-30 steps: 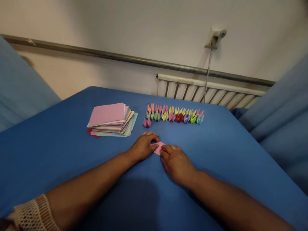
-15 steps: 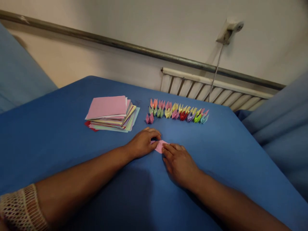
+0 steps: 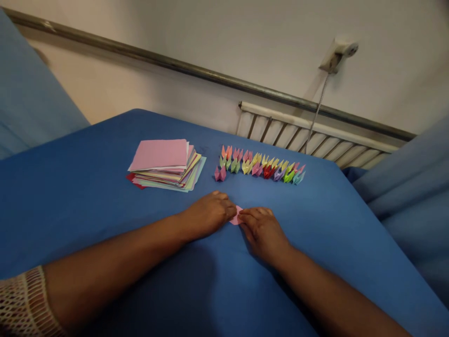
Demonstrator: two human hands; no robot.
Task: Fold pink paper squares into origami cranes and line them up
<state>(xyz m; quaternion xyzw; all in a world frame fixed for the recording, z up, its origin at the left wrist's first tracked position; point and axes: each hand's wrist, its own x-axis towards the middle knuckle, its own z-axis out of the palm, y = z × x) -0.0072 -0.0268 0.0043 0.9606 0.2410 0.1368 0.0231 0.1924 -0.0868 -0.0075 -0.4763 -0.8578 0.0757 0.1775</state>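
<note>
Pink is showing only a little between the two hands: a small folded piece of pink paper (image 3: 237, 216) is lying flat on the counter (image 3: 87, 201), which is wearing a blue cloth. The left hand (image 3: 208, 214) is covering the left part of it, with the fingers bent and held together and the tips pressing on the paper. The right hand (image 3: 264, 229) is meeting it from the other side, its fingers also together and clamping down on the right edge. The fingertips of both hands are almost touching each other over the paper. Both bare forearms are resting on the cloth, and a white lace sleeve (image 3: 24, 304) is showing at the left arm.

Just behind the hands, a single purple folded paper figure (image 3: 220, 173) is standing. Next to it, a double row of small folded paper figures in many colours (image 3: 261, 164) is running to the right. To the left of the row, a stack of coloured square paper sheets (image 3: 164, 164) is lying with a pink sheet on top.

Behind the counter, a white radiator (image 3: 308, 140) is standing against the pale wall.
</note>
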